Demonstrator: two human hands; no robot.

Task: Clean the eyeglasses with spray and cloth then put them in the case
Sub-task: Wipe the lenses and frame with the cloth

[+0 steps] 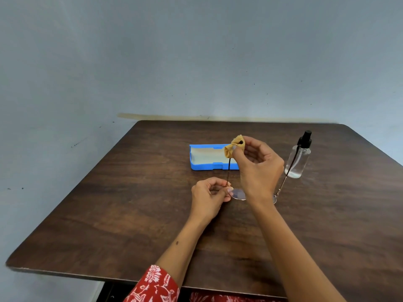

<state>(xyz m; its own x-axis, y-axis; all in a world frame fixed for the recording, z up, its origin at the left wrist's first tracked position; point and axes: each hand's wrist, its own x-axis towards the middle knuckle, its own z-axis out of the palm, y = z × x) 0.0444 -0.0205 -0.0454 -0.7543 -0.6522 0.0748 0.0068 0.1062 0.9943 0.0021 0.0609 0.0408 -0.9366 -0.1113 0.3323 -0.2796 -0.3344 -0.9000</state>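
Observation:
Thin-framed eyeglasses (238, 194) are held above the table with both temple arms unfolded and pointing away from me. My left hand (210, 196) pinches the frame at its left hinge. My right hand (259, 166) pinches a small tan cloth (234, 147) around the tip of the left temple arm. An open blue case (212, 157) with a pale lining lies on the table behind the hands. My right wrist hides the right lens. A clear spray bottle (299, 156) with a black pump stands to the right.
The dark wooden table (122, 214) stands against a grey-blue wall. Its near edge runs below my forearms, and the left edge slants toward me. The spray bottle stands just behind the right temple arm.

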